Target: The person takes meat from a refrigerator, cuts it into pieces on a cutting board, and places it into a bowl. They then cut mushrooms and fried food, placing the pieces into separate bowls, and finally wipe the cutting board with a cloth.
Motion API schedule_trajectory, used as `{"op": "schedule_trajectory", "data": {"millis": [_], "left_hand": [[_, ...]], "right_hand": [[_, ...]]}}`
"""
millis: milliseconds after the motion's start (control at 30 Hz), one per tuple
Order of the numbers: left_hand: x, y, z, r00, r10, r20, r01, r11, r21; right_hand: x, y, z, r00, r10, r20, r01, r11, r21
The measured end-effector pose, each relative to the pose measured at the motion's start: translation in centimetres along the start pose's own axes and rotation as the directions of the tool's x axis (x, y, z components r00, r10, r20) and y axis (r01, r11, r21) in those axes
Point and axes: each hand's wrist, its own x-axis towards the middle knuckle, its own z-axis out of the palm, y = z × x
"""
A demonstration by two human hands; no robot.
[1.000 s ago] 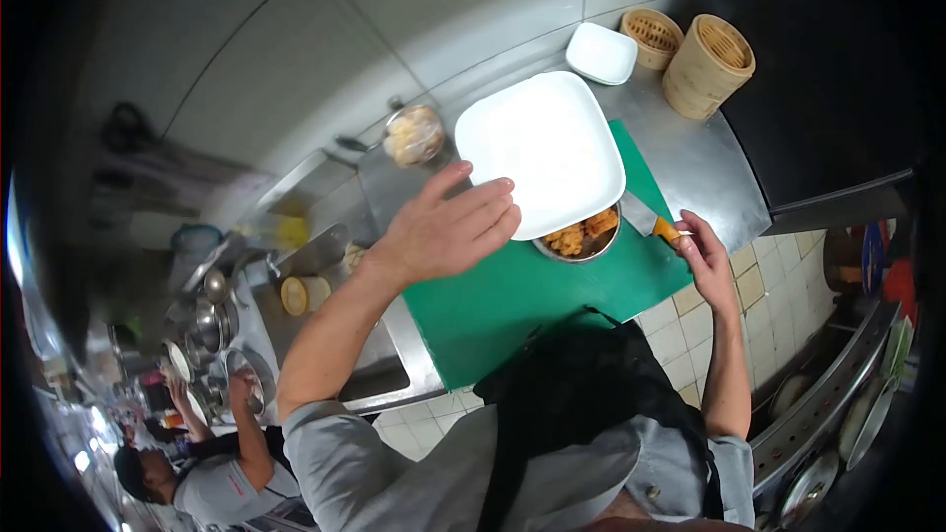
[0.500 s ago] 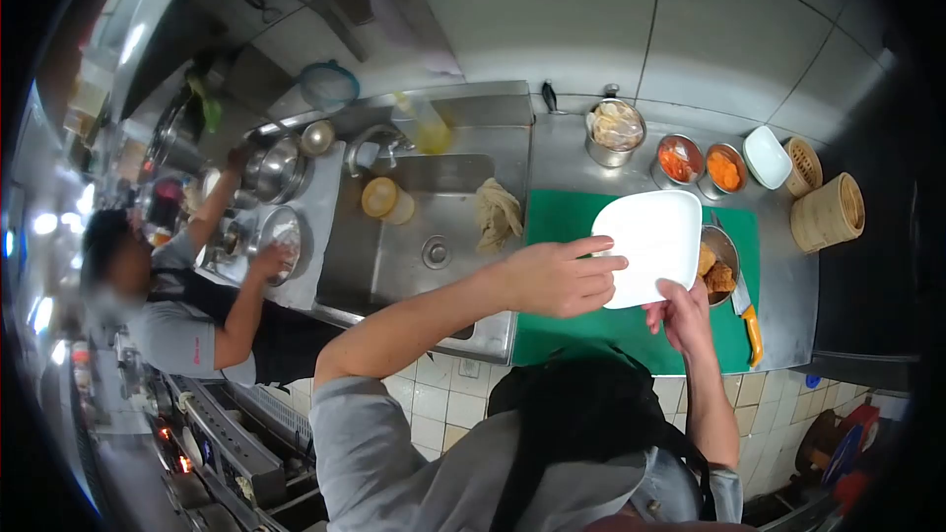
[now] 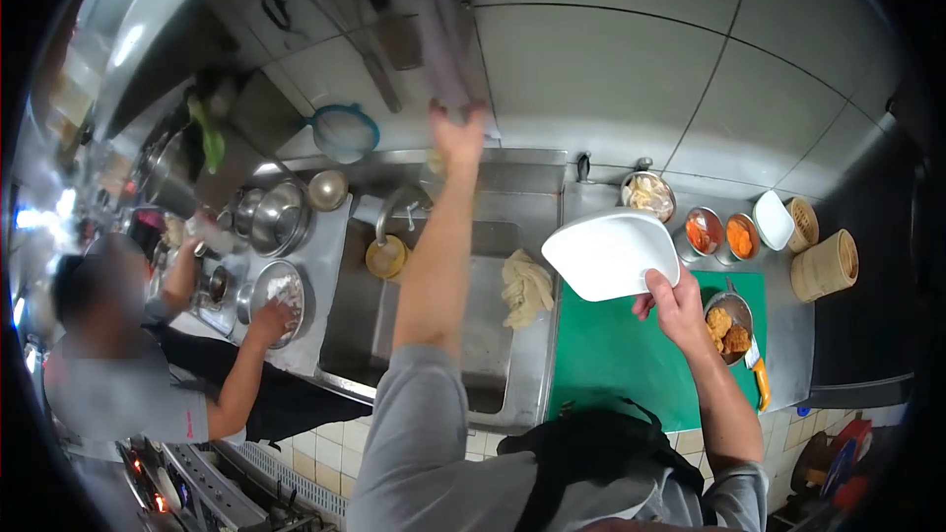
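My left hand reaches far across the sink to the wall. Its thumb and fingers close around the lower end of a pale hanging cloth. With my right hand I grip a white plate by its near right edge, thumb on the inner face. The plate is tilted above the far left part of a green cutting board. Right of that hand, a metal bowl contains browned fried pieces. A knife with an orange handle lies beside the bowl.
A sink with a crumpled cloth on its edge lies left of the board. Metal containers of orange food, a white dish and bamboo steamers line the back. At left, a co-worker handles a bowl.
My left hand has left the plate and stretched up to the hanging cloth. The plate, still in my right hand, has shifted left and tilted. The view has shifted too.
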Motion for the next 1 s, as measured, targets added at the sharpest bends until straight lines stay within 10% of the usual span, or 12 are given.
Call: {"op": "schedule_trajectory", "data": {"millis": [133,333,467,533,633,733,1000], "left_hand": [[1.6,-0.5,-0.4,0.939,-0.161,0.305,0.179,0.983,-0.033],[-0.2,5.7,-12.6,0.992,-0.094,-0.081,0.023,0.782,-0.623],[-2.9,12.0,-18.9,0.966,0.257,0.011,-0.207,0.804,-0.557],[-4.3,13.8,-20.8,0.784,0.545,0.297,-0.500,0.838,-0.219],[-6.0,16.7,-22.1,0.705,0.336,0.625,-0.558,0.807,0.196],[-6.4,15.7,-21.0,0.732,0.274,0.624,-0.573,0.744,0.345],[-6.5,17.9,-21.7,0.679,0.442,0.586,-0.575,0.817,0.051]], "right_hand": [[2.6,-0.5,1.0,0.986,0.161,0.039,-0.163,0.983,0.078],[6.6,-0.9,3.6,0.961,0.264,0.084,-0.274,0.951,0.143],[8.9,-3.1,7.5,0.957,0.253,0.143,-0.274,0.949,0.155],[9.9,-5.4,9.7,0.959,0.224,0.174,-0.249,0.959,0.133],[10.7,-8.5,11.9,0.951,0.137,0.277,-0.170,0.980,0.099],[10.7,-11.1,13.4,0.940,0.093,0.328,-0.089,0.996,-0.027],[12.5,-14.1,14.1,0.927,0.095,0.363,-0.047,0.989,-0.138]]}}
